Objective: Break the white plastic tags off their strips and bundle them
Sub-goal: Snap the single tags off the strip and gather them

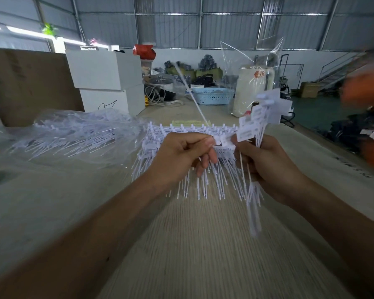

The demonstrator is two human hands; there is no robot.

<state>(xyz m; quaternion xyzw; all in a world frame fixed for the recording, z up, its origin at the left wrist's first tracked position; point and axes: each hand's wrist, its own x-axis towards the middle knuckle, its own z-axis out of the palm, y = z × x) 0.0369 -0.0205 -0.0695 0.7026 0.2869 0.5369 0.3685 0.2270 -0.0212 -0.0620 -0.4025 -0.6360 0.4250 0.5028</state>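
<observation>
Left hand (181, 154) pinches strip (192, 134) edge — right hand (266, 167) grips tags (259, 119).

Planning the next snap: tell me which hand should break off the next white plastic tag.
Left hand: probably, its thumb and fingers already pinch a tag on the white plastic strip; the right hand grips the loose bundle.

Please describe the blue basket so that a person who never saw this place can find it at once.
Look along the long pale table to its far end, beyond both hands. There, right of the stacked white boxes and left of a tall cream bundle in clear plastic, sits the blue basket. It alone is light blue with perforated lattice sides.
</observation>
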